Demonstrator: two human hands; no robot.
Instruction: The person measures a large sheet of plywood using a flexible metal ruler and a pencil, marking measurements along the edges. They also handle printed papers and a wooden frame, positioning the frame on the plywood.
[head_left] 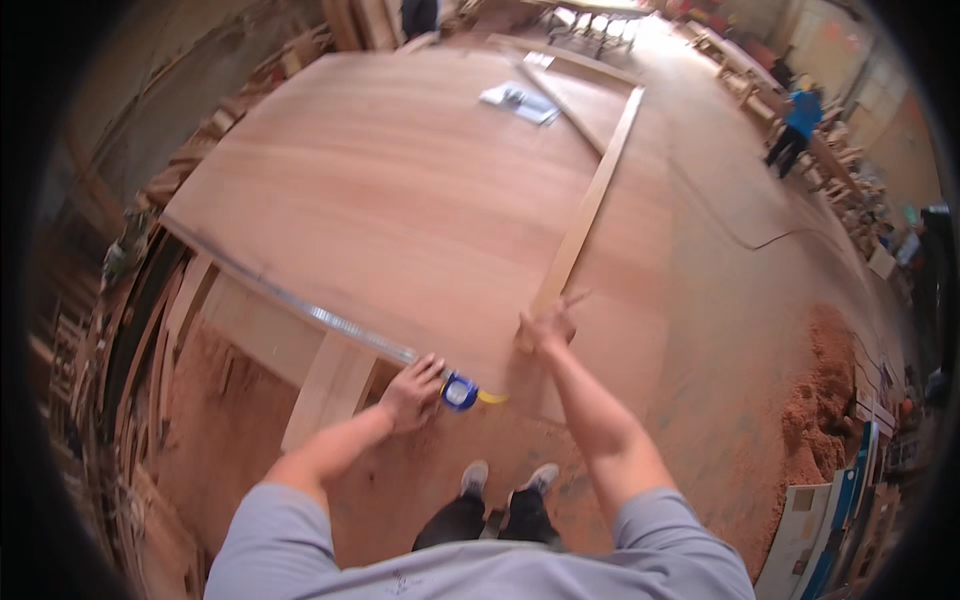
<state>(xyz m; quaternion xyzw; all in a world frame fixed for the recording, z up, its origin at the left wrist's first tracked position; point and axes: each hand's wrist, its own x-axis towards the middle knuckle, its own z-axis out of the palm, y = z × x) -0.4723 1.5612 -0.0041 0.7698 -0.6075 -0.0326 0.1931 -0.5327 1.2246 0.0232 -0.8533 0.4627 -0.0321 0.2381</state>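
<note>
Wooden panel [380,180]: one broad reddish-brown sheet; its near edge faces the wearer, who stands close to it.
Graduated strip [340,325]: pale, running along the near edge from the left corner toward the left hand [412,392] — steel rule or tape blade, the blur leaves it open; kept to that edge, it presumably stays straight.
Tape measure [459,391]: blue case at the near edge, right of the left hand; a yellow piece [490,397] shows at its right.
Left fingers: close together, bent over the strip's end beside the case, seemingly to steady it; whether they pinch anything, cannot tell.
Braced wooden square [590,205]: long leg flat near the panel's right edge, short leg and diagonal brace toward the far edge.
Right hand [548,325]: around the long leg's near end, thumb left, index finger stretched outward — apparently controlling its angle.
Packet [520,100]: silvery-white, near the far edge, clear of both hands.
</note>
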